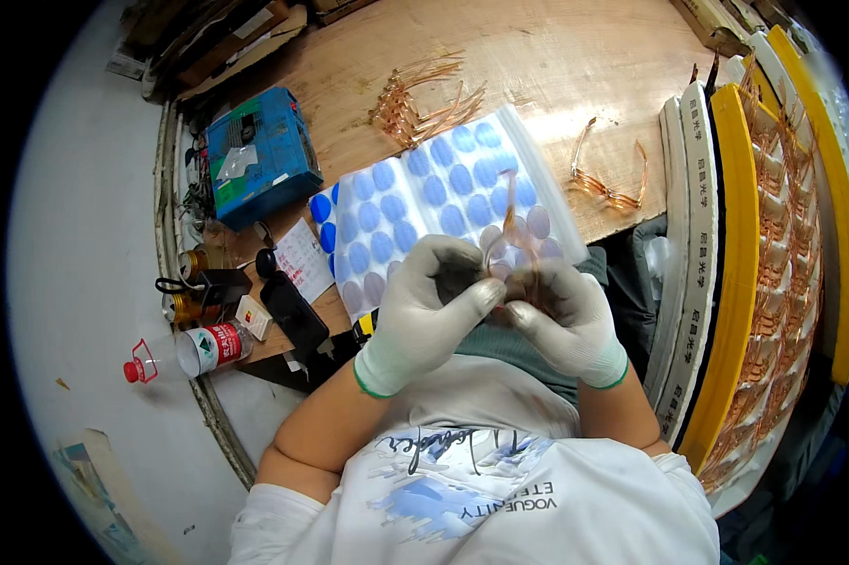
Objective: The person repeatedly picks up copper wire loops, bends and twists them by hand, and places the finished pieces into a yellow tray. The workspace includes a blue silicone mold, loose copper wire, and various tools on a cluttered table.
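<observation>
Both my hands wear white gloves with green cuffs and meet in front of my chest. Between them is a copper-toned pair of eyeglasses (512,224), its thin arms pointing up and away from me. My left hand (423,315) pinches one side of it with thumb and fingers. On the other side, my right hand (573,325) closes round it, thumb tip close to the left thumb. My fingers cover much of the frame. Just beyond lie sheets of blue oval stickers (373,202), partly under a translucent film.
A heap of copper eyeglasses (406,108) lies at the back; another pair (613,193) sits to the right. Left are a blue box (260,155), a black phone (293,311) and a cut plastic bottle (208,348). Trays of eyeglasses (773,282) stand at the right.
</observation>
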Demonstrator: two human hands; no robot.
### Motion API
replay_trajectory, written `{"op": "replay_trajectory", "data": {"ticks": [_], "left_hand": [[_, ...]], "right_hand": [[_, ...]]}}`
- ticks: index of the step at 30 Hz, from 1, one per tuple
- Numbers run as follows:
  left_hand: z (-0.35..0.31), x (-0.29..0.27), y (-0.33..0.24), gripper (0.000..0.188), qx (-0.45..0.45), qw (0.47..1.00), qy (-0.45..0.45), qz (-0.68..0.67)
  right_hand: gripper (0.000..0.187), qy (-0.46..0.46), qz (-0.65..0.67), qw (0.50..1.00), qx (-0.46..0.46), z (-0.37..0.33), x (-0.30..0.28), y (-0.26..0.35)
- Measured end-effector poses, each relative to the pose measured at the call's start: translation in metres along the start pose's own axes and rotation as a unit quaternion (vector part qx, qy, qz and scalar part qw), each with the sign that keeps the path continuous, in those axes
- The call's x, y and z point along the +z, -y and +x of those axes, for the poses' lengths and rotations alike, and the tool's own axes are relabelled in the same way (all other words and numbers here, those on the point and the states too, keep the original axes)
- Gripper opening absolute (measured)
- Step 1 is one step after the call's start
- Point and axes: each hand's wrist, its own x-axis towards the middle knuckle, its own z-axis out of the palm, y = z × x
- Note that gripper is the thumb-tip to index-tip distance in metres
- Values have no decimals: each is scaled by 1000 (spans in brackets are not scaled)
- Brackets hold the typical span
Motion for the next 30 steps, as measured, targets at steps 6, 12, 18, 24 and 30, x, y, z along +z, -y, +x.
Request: {"op": "replay_trajectory", "data": {"ticks": [6,12,18,24,30], "left_hand": [[-36,-27,-14,26,-68,986,91,-121],[-55,-35,-16,21,83,987,48,126],[-65,-24,-29,14,166,957,34,234],[-53,-22,-20,17,247,899,-4,362],[-20,-17,-8,23,275,883,68,375]], "right_hand": [[21,93,-75,993,11,-7,18,10],[21,45,-168,983,-49,-20,45,8],[15,74,-234,965,-97,-20,38,26],[19,36,-234,968,-89,-19,41,18],[29,75,-346,935,-11,2,17,23]]}}
